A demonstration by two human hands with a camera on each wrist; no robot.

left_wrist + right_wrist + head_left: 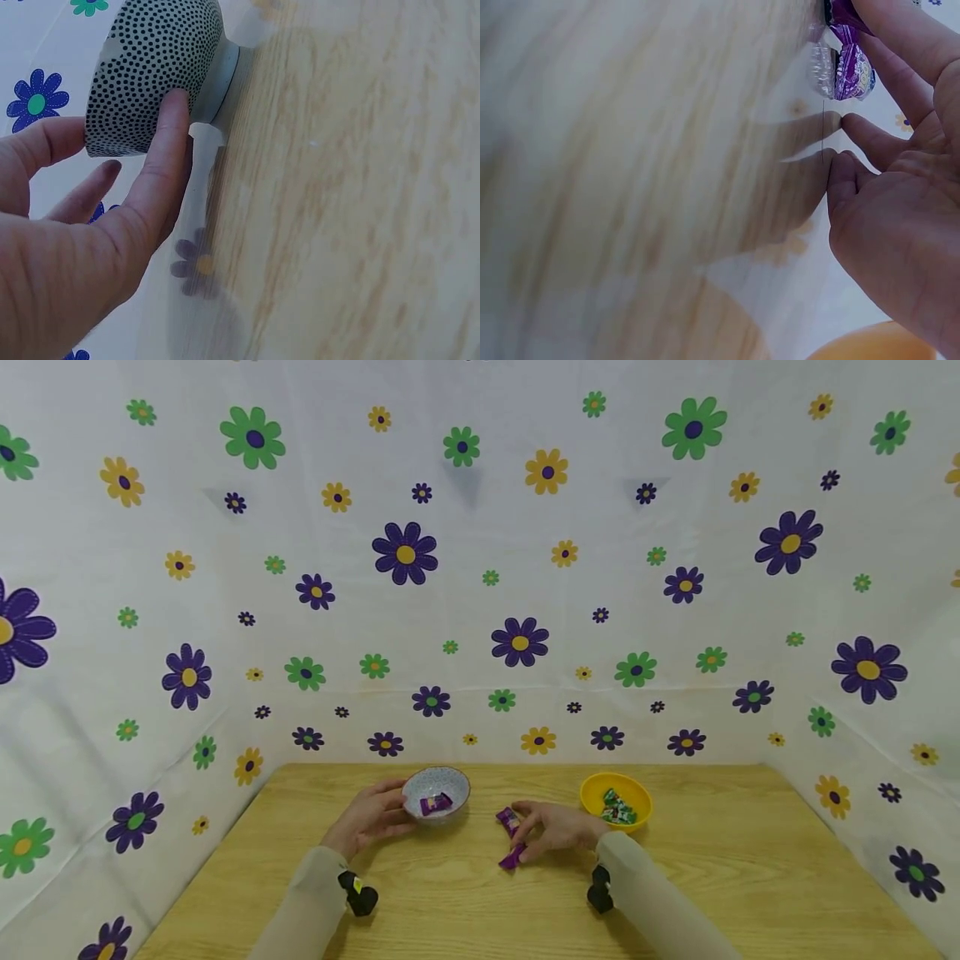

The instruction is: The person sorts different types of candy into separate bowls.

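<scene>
A small speckled bowl [459, 806] stands at the back left of the wooden table, with a purple-wrapped candy [435, 804] inside. My left hand [371, 818] is at its left side, the fingers and thumb touching its dotted outer wall [150, 67] and rim without closing round it. Right of the bowl, a purple-wrapped candy [507, 820] lies on the table near the fingers of my right hand [555, 827]. Thumb and forefinger of that hand pinch another purple candy [512, 860] at the tabletop; its upper part is cut off in the right wrist view.
A yellow bowl [649, 806] with several green-wrapped candies [618, 810] stands at the back right, just behind my right wrist. The wooden table [450, 910] is bordered at the back and sides by white flower-printed cloth [480, 610].
</scene>
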